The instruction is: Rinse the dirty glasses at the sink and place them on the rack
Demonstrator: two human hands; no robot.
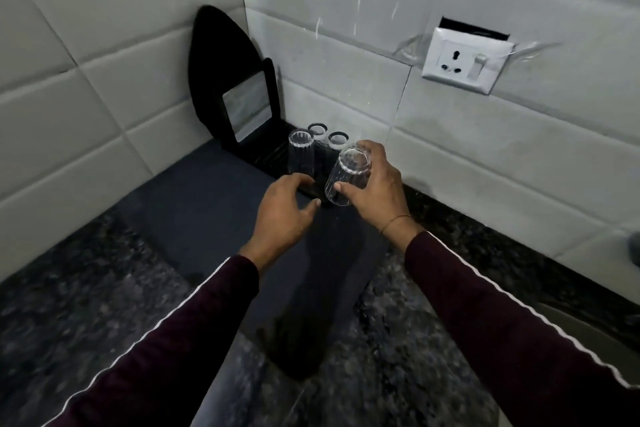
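Note:
My right hand [375,189] grips a clear ribbed glass [346,174], held upside down and tilted just above the near end of the black rack [273,158] in the counter's corner. Three more clear glasses stand inverted on that rack: one in front [300,154] and two behind it [318,132] [336,140]. My left hand [285,210] hovers with fingers loosely curled at the rack's near edge, next to the front glass, holding nothing.
The rack has a tall black upright back with a window [246,107] against the tiled wall. A dark mat [214,218] covers the granite counter [69,305]. A white socket and switch [462,61] sits on the right wall.

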